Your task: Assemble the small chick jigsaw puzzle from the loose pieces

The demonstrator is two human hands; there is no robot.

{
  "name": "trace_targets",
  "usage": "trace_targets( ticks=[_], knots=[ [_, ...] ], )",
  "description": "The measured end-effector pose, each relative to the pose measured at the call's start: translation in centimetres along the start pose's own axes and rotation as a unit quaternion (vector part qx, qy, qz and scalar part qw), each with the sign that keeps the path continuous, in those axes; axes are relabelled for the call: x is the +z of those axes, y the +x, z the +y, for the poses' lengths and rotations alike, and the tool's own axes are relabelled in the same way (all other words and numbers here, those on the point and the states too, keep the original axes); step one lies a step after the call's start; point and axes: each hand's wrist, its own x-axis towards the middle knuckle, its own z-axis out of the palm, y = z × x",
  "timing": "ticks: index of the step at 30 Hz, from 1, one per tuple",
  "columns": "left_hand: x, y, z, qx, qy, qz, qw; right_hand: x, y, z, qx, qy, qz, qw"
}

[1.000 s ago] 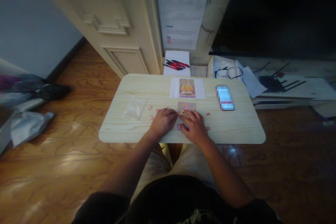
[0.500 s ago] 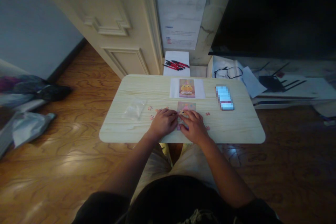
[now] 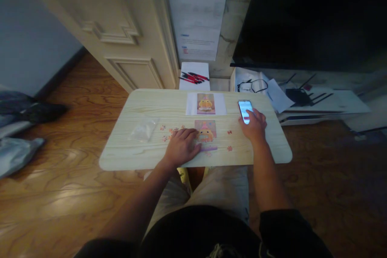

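A partly assembled jigsaw puzzle (image 3: 208,125) with a yellow cartoon figure lies mid-table, a purple strip of joined pieces (image 3: 209,148) just below it. My left hand (image 3: 180,147) lies open at the puzzle's left side, fingers stretched over the tabletop and covering some loose puzzle pieces (image 3: 163,127). Two more loose pieces (image 3: 229,148) lie to the puzzle's right. My right hand (image 3: 254,128) is at a lit phone (image 3: 244,107) lying on the table. One finger reaches over its screen, the thumb is near its left edge, and the other fingers are bent to the right.
Behind the puzzle, a white sheet (image 3: 191,105) carries the same cartoon picture (image 3: 206,104). A clear plastic bag (image 3: 144,130) lies on the table's left. Beyond the far edge are red and black pens (image 3: 194,78), a cable (image 3: 260,85) and a black router (image 3: 298,97).
My right hand has left the puzzle and moved right to the phone. My left hand stays beside the puzzle, its fingers now flatter. The view has shifted slightly right.
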Motion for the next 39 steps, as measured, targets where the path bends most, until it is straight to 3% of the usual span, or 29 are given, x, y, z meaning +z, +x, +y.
trace_targets(
  ticks=[4,11,16,19,21,24,29,35,39],
  knots=[
    [0.2,-0.8,0.6,-0.005,-0.002,0.007,1.0,0.2,1.4,1.7,0.022,-0.039,-0.031,0.998],
    [0.7,-1.6,0.8,-0.009,-0.014,0.013,1.0,0.8,2.2,2.7,0.034,-0.039,-0.048,0.997],
    [0.6,-1.6,0.8,-0.02,-0.024,0.014,0.999,0.0,2.5,2.5,0.027,-0.026,-0.046,0.998],
    [0.5,-1.6,0.8,-0.02,-0.027,0.013,0.999,-0.9,0.9,0.9,0.006,0.018,0.013,1.0],
    [0.6,-1.7,0.8,-0.018,-0.025,0.015,0.999,-1.2,-1.3,-1.0,-0.066,0.082,0.022,0.994],
    [0.7,-2.1,0.9,-0.003,-0.03,0.024,0.999,-1.2,-5.9,-4.4,-0.178,0.177,-0.013,0.968],
    [0.6,-3.0,0.6,0.011,-0.047,0.03,0.998,-0.3,-11.9,-8.4,-0.209,0.214,-0.087,0.95],
    [-0.5,-4.4,-1.2,0.018,-0.059,0.028,0.998,-1.1,-12.8,-8.6,-0.214,0.177,-0.126,0.952],
    [-1.2,-5.0,-1.8,0.062,-0.061,0.003,0.996,-2.1,-12.5,-8.5,-0.225,0.133,-0.154,0.953]
  ],
)
